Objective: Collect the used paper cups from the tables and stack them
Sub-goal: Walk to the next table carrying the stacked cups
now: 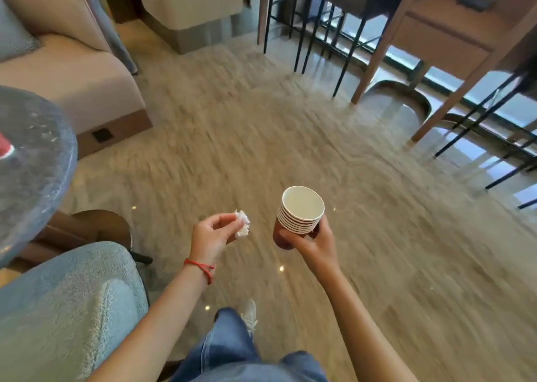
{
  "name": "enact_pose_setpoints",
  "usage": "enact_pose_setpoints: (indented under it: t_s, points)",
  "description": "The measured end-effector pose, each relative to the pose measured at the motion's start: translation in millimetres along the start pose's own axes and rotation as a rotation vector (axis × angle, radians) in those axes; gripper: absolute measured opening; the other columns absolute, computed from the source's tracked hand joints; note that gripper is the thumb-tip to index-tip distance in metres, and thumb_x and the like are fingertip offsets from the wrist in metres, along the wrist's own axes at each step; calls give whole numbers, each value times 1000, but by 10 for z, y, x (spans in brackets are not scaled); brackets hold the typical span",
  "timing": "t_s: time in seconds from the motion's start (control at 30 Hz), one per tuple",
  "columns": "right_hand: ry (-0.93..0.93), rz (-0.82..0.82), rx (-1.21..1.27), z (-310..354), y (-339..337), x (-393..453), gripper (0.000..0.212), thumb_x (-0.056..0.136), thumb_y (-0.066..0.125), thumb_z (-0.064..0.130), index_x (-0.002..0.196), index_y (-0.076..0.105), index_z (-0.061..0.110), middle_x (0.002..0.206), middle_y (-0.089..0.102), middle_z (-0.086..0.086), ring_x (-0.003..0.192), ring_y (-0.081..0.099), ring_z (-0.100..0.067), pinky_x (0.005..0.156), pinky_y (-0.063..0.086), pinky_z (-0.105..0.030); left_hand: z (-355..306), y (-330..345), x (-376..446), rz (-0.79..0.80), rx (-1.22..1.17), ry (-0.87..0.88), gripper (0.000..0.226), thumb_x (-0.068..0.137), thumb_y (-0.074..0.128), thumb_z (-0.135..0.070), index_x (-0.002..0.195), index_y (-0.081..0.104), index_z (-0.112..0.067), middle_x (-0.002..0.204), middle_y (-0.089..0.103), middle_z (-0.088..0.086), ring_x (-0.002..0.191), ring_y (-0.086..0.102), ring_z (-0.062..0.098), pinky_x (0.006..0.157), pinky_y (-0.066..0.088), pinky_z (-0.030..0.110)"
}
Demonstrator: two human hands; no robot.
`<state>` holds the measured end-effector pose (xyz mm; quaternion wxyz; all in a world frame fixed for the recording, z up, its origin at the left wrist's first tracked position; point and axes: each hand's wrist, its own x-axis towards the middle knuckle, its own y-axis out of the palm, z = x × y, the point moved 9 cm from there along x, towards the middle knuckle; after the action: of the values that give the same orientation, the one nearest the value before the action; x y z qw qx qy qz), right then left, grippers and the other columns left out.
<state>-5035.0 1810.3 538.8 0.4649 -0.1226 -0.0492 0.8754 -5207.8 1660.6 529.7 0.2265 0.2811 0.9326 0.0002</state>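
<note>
A glossy beige floor (261, 137) with a streaked grain fills most of the view, blurred and carrying small points of reflected light. At upper left stands a tan upholstered sofa (72, 73); at upper right, a wooden desk (453, 33) on angled legs, with black metal chair legs (308, 41) beside it against bright glazing. A round grey stone-topped table (32, 160) juts in from the left edge, bearing a red-and-white object (5, 147) cut off by the frame. Below it sits a pale blue textured armchair (66, 303). Blue jeans (232, 349) and a light shoe (249, 315) show at the bottom. The right hand (315, 243) curls its fingers round a stack of paper cups (297, 216), held upright above the floor, white rims nested, the top cup empty. The left hand (212, 237), a red cord bracelet (200, 267) at its wrist, pinches a crumpled white tissue (242, 223) between its fingertips.
</note>
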Motion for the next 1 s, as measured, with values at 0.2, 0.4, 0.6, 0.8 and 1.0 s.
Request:
enact_pose_setpoints:
  t_s: [0.2, 0.4, 0.6, 0.8, 1.0]
  points:
    - [-15, 140, 0, 330, 667, 913, 58, 61, 86, 19, 104, 53, 41, 102, 67, 15, 101, 62, -6, 90, 50, -34, -507, -328, 762, -140, -63, 33, 9, 76, 69, 2, 79, 67, -6, 61, 71, -4, 59, 66, 3, 57, 54, 15]
    - [-38, 318, -36, 393, 1393, 1812, 60, 53, 82, 40, 105, 53, 41, 102, 66, 20, 99, 61, -1, 89, 51, -33, -597, -674, 1496, -312, -130, 39, 10, 76, 70, -1, 82, 66, -9, 70, 69, 0, 59, 65, 2, 60, 54, 13]
    - [-74, 470, -48, 606, 2128, 2842, 61, 52, 82, 39, 105, 53, 43, 101, 67, 19, 100, 62, -2, 89, 52, -34, -922, -948, 2296, -467, -194, 61, 13, 76, 69, 1, 88, 66, -3, 68, 70, 0, 59, 64, 4, 59, 54, 14]
    - [-111, 642, -82, 987, 2888, 3568, 63, 52, 81, 40, 107, 51, 44, 101, 66, 23, 99, 61, 0, 84, 49, -23, -1247, -1278, 2810, -631, -259, 77, 20, 77, 68, 3, 96, 64, 7, 75, 68, 8, 65, 64, 14, 63, 56, 19]
    - [-158, 776, -131, 1243, 3693, 3908, 58, 56, 82, 35, 103, 51, 48, 99, 66, 24, 95, 61, 4, 76, 48, -10, -1393, -1804, 3112, -798, -297, 69, 24, 75, 68, 5, 99, 64, 10, 84, 66, 16, 71, 64, 17, 57, 53, 13]
